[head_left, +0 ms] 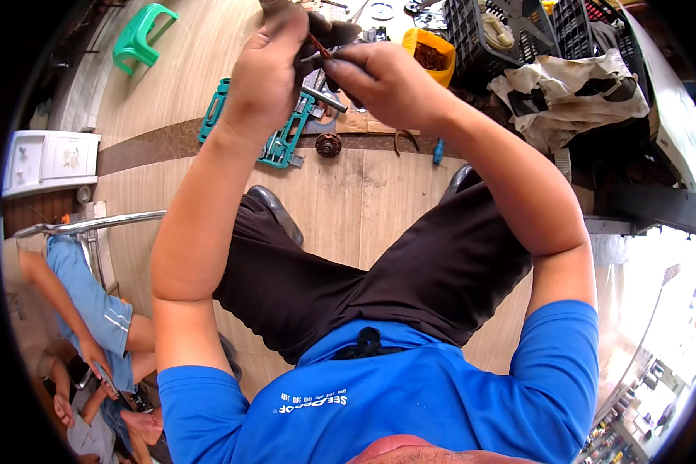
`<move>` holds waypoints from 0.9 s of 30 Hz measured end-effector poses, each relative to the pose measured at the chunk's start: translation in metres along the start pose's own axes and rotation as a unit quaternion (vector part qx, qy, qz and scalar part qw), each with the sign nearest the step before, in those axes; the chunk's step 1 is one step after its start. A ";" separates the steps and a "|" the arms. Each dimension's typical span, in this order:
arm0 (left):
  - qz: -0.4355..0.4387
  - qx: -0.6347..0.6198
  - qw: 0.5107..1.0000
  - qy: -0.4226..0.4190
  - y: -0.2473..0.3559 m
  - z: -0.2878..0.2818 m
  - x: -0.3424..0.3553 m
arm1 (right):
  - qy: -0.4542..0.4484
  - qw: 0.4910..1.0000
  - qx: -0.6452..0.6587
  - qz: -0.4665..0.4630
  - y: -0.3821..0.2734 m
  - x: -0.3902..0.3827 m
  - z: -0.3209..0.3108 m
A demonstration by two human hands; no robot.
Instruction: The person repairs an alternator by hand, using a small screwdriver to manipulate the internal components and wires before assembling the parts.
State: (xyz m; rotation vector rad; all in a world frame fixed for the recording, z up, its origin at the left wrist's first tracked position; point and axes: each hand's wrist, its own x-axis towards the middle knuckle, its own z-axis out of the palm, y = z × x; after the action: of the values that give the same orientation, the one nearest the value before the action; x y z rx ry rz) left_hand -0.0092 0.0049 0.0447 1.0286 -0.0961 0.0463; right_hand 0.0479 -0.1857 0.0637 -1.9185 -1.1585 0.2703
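Our left hand (267,66) pinches a thin red stick (318,45). Our right hand (379,77) grips a small dark part (334,35) beside it, above the teal tray (274,143) on the far floor.

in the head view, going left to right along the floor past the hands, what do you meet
green plastic stool → teal tool case → small dark gear → blue-handled tool → crumpled white and black cloth
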 end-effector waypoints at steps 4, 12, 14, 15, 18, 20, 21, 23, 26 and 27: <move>0.029 -0.104 0.989 -0.099 0.015 0.032 0.000 | -0.102 0.911 0.392 0.078 -0.004 -0.005 -0.018; -0.003 -0.087 0.989 -0.121 0.009 -0.002 0.001 | -0.099 0.904 0.406 0.093 0.002 -0.006 -0.008; 0.004 -0.066 0.993 -0.103 0.012 0.007 0.002 | -0.062 0.942 0.321 0.073 0.006 -0.006 -0.006; 0.011 -0.041 0.996 -0.076 0.010 0.014 -0.001 | -0.047 0.952 0.294 0.068 0.006 -0.006 -0.006; 0.030 0.011 0.999 -0.008 0.007 0.025 -0.001 | -0.007 0.975 0.215 0.055 0.005 -0.007 -0.005; 0.040 0.028 0.999 0.020 0.004 0.021 -0.002 | 0.011 0.984 0.172 0.046 0.005 -0.006 -0.003; 0.045 0.031 0.998 0.026 0.002 0.017 -0.002 | 0.009 0.988 0.147 0.053 0.004 -0.006 -0.003; 0.053 0.038 0.997 0.049 -0.001 0.012 -0.001 | 0.004 0.993 0.097 0.067 0.000 -0.006 -0.003; 0.061 0.055 0.993 0.090 -0.007 0.014 0.000 | 0.039 0.996 -0.080 -0.020 -0.001 -0.004 0.001; 0.064 0.066 0.991 0.099 -0.010 0.016 0.000 | 0.053 0.992 -0.111 -0.037 0.002 -0.003 0.005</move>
State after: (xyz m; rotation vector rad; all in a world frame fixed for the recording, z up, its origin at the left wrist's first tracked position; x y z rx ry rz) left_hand -0.0096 -0.0142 0.0446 1.1429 0.0213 0.2738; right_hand 0.0445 -0.1861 0.0580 -2.0498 -1.2282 -0.0022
